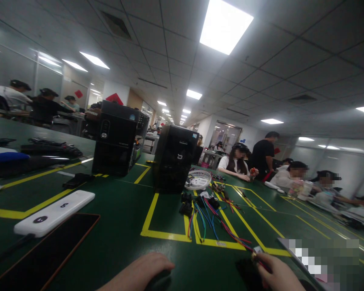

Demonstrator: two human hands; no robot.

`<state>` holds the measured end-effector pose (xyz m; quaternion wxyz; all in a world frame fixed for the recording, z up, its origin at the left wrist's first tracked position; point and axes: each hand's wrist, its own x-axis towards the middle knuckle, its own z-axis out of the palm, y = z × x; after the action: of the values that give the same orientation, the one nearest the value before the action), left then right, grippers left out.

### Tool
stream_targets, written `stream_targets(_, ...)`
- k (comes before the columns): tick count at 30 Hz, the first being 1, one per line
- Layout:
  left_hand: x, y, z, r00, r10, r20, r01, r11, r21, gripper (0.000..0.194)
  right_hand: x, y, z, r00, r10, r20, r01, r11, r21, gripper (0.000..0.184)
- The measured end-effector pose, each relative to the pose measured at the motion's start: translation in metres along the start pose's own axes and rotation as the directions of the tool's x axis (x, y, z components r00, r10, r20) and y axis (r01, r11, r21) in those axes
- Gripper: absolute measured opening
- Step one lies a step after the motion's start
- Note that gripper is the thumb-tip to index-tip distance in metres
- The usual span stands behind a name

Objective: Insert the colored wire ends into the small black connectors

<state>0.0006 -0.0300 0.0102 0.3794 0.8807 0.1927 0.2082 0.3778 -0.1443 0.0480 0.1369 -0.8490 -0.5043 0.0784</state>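
My left hand [148, 268] rests low over the green table, apart from the things on it. One digit stretches to the right, the others are hidden, and I see nothing held. My right hand [276, 273] is closed in a pinch on a wire with a small light-coloured end piece [256, 254]. Red and blue wires [230, 230] run from near that hand back to a bundle of coloured wires [208, 214]. Black connector-like parts [186, 204] lie at the bundle's far end. Beneath my right hand is a dark patch I cannot make out.
Two black computer cases [174, 161] [113, 149] stand beyond the hands. A white basket [197, 180] with small parts sits beside one. At left lie a white power strip [56, 212] and a dark flat panel [48, 254]. Yellow tape [166, 235] marks the table. Other people sit around.
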Motion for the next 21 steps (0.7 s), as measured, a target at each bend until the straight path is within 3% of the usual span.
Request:
stream_targets(13,0.002,0.007,-0.002,0.999,0.022,0.024,-0.022,1.000,-0.007,0.041,-0.003,-0.007,0.007,0.998,-0.057,-0.014,0.054,0.986,-0.159,0.038)
stream_targets(19,0.002,0.014,-0.006,0.999,0.032,0.044,-0.030,0.998,-0.056,0.027,0.009,0.011,0.014,0.989,-0.054,-0.136,0.035,0.989,-0.145,0.030)
stream_targets(21,0.002,0.013,-0.005,0.998,0.038,0.047,-0.035,0.998,-0.058,0.027,0.011,0.015,0.013,0.984,-0.044,-0.173,0.024,0.993,-0.118,0.036)
